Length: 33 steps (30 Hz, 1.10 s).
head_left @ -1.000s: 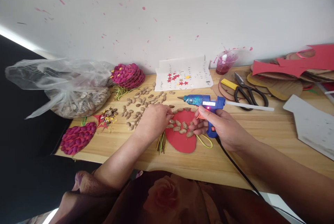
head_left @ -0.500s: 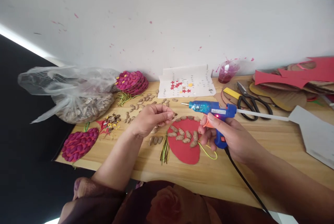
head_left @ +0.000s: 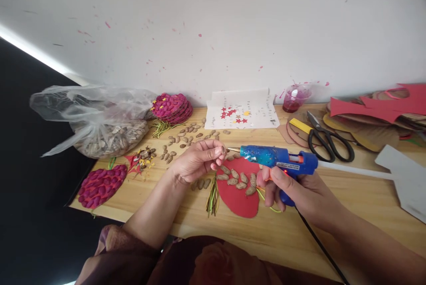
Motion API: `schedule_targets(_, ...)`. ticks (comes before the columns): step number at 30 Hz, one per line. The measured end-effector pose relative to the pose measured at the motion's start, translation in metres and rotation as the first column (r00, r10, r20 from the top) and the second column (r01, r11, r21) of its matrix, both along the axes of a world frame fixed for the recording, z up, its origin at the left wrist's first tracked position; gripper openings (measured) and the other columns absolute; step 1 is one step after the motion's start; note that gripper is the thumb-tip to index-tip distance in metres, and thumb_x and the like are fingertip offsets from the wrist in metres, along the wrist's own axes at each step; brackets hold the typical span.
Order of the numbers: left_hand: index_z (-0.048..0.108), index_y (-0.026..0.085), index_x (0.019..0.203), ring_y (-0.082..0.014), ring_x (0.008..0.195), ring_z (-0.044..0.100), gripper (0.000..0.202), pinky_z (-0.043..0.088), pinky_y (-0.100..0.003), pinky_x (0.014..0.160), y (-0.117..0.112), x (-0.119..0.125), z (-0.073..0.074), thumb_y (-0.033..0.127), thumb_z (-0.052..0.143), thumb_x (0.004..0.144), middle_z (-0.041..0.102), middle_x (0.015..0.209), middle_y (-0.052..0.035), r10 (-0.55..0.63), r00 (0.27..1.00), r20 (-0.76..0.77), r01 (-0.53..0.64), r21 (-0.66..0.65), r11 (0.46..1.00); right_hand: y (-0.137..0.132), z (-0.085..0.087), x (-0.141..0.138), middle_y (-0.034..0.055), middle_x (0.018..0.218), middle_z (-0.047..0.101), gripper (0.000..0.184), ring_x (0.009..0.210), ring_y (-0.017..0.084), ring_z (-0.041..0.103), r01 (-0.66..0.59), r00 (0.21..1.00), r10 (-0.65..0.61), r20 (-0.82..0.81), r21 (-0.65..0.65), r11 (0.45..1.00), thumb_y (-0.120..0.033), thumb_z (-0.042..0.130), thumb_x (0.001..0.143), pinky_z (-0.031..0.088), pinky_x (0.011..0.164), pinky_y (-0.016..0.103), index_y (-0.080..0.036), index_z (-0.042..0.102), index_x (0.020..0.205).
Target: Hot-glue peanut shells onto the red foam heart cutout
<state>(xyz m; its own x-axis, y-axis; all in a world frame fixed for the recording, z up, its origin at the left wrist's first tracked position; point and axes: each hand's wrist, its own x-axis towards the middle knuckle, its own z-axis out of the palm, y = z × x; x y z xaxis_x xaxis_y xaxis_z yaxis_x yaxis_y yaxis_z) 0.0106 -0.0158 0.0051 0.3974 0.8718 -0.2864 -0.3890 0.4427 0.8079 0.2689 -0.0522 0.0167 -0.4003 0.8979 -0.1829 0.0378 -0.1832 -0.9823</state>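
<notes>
My right hand point(head_left: 299, 189) is wrapped round a blue hot glue gun point(head_left: 262, 155), its nozzle pointing left and a white glue stick point(head_left: 356, 169) sticking out behind. Between thumb and fingers, my left hand point(head_left: 201, 158) pinches a small brown nutshell point(head_left: 224, 149), mostly hidden by the fingertips. The nozzle tip is at that shell; whether they touch I cannot tell. Below both hands lies a red heart-like cutout point(head_left: 237, 203) with several speckled brown shells point(head_left: 241, 185) on it. Green and yellow strings point(head_left: 212, 198) hang from its left side, and a looped string shows at its right.
Loose shells point(head_left: 181, 136) lie behind my left hand. A plastic bag of shells point(head_left: 109, 136), a purple shell-covered piece point(head_left: 101, 185) and a stack of similar pieces point(head_left: 171, 107) are left. Paper with stars point(head_left: 241, 107), a cup point(head_left: 294, 98), scissors point(head_left: 328, 136) and red cutouts point(head_left: 376, 110) stand behind and right.
My right hand has lowered the glue gun slightly and tilted it, bringing its nozzle to the shell in my left hand. The whole view has shifted a little.
</notes>
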Motion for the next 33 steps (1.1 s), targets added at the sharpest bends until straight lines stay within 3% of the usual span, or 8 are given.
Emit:
schedule_targets(19, 0.069, 0.01, 0.077, -0.0058, 0.054, 0.055, 0.037, 0.045, -0.015, 0.052, -0.0022, 0.0058, 0.0031, 0.032, 0.096, 0.063, 0.064, 0.063, -0.001, 0.049, 0.994, -0.095, -0.048, 0.018, 0.999, -0.0023, 0.0046, -0.003, 0.0026, 0.058, 0.063, 0.047, 0.051, 0.016, 0.06, 0.011, 0.999, -0.011, 0.051, 0.011, 1.0, -0.065, 0.062, 0.089, 0.044, 0.045, 0.027, -0.02, 0.069, 0.077)
schedule_targets(27, 0.069, 0.01, 0.077, -0.0056, 0.054, 0.054, 0.036, 0.043, -0.015, 0.052, -0.002, 0.0055, 0.0027, 0.032, 0.095, 0.064, 0.063, 0.064, -0.0011, 0.046, 0.995, -0.094, -0.043, 0.026, 0.999, -0.0029, 0.0056, -0.004, 0.0047, 0.069, 0.068, 0.049, 0.052, 0.015, 0.061, 0.021, 0.998, -0.022, 0.057, 0.015, 1.0, -0.068, 0.063, 0.087, 0.044, 0.044, 0.027, -0.02, 0.068, 0.077)
schedule_targets(33, 0.069, 0.01, 0.077, -0.0057, 0.055, 0.054, 0.035, 0.043, -0.015, 0.053, -0.003, 0.0059, 0.0023, 0.031, 0.095, 0.065, 0.064, 0.065, -0.0017, 0.039, 0.995, -0.096, -0.036, 0.029, 0.999, -0.0017, 0.0053, -0.0033, 0.003, 0.06, 0.065, 0.053, 0.047, 0.013, 0.056, 0.008, 0.998, -0.009, 0.064, 0.025, 1.0, -0.071, 0.062, 0.086, 0.043, 0.044, 0.025, -0.019, 0.069, 0.077)
